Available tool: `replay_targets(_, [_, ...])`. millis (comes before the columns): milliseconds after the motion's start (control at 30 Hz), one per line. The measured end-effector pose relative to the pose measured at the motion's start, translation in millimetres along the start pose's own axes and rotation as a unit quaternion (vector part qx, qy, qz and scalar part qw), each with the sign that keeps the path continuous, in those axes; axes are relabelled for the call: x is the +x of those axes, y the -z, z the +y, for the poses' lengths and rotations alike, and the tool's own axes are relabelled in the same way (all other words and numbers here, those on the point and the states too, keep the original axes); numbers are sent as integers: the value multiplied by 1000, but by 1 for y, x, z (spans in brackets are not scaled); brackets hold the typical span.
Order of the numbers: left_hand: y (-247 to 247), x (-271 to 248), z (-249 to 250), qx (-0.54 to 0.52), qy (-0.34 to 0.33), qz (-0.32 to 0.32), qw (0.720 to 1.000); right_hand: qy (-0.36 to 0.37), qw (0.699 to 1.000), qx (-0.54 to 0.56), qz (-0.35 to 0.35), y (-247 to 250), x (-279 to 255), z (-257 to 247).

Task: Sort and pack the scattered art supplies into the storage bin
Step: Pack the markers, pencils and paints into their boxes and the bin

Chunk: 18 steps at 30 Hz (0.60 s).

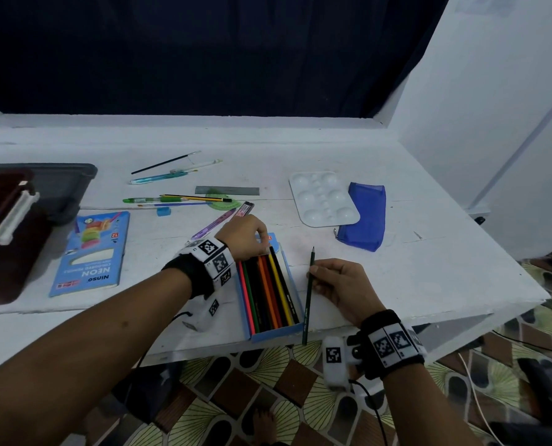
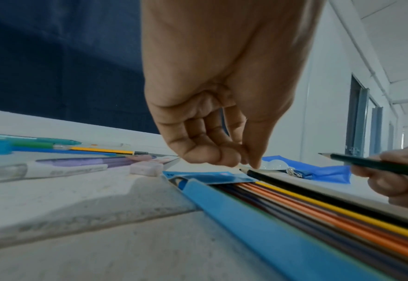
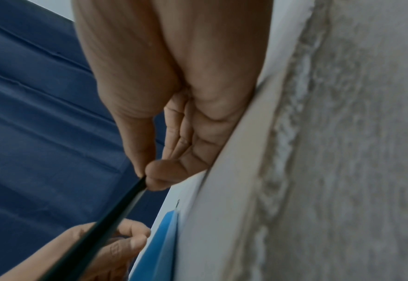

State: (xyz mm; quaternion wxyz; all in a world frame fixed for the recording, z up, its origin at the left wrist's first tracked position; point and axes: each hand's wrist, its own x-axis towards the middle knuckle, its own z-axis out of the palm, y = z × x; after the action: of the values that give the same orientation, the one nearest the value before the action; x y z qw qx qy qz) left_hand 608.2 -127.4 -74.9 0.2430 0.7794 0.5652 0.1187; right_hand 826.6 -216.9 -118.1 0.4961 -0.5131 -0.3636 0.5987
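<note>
On the white worktop (image 1: 380,284) an open blue pencil box (image 1: 269,292) lies near the front edge, with red, green, black, orange and yellow coloured pencils (image 1: 268,291) packed side by side inside it. The left hand (image 1: 244,236) rests at the far end of the box; its fingers (image 2: 198,152) are curled down, with the tips at the box flap and at the point of the black pencil nearest the right wall. Whether they pinch anything cannot be told.

The right hand (image 1: 342,288) sits just right of the box, its thumb and fingers (image 3: 159,175) pinching a dark green pencil (image 1: 308,294) partway along its shaft. The pencil's point faces away from the person, and its back end reaches past the worktop's front edge.

To the left lies the flat box sleeve (image 1: 91,252), printed "NEON", "NINSO" and a small "12"; the smaller lines are too fine to read. Beyond it the dark storage bin (image 1: 59,188) stands at the left edge, beside a dark red tray (image 1: 7,246) holding a white part.

Farther back lie pens, a paintbrush (image 1: 165,162), a yellow-and-black pencil (image 1: 194,197), a grey ruler (image 1: 226,190), a green protractor (image 1: 223,202) and a blue eraser (image 1: 163,211). A white paint palette (image 1: 324,197) overlaps a blue zip pouch (image 1: 364,220) on the right.
</note>
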Motion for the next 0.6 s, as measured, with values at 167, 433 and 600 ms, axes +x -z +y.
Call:
replay_targets(167, [-6,6,-3,69,-14,-15,997,-1,1000,5,3,0,0,0])
replay_targets(433, [0,10,-3,111,-32,-42,992,-1,1000,3,1,0,1,1])
replay_targets(600, [4,10,-5,114,-53,-45,991,-1,1000,5,0,0,0,-1])
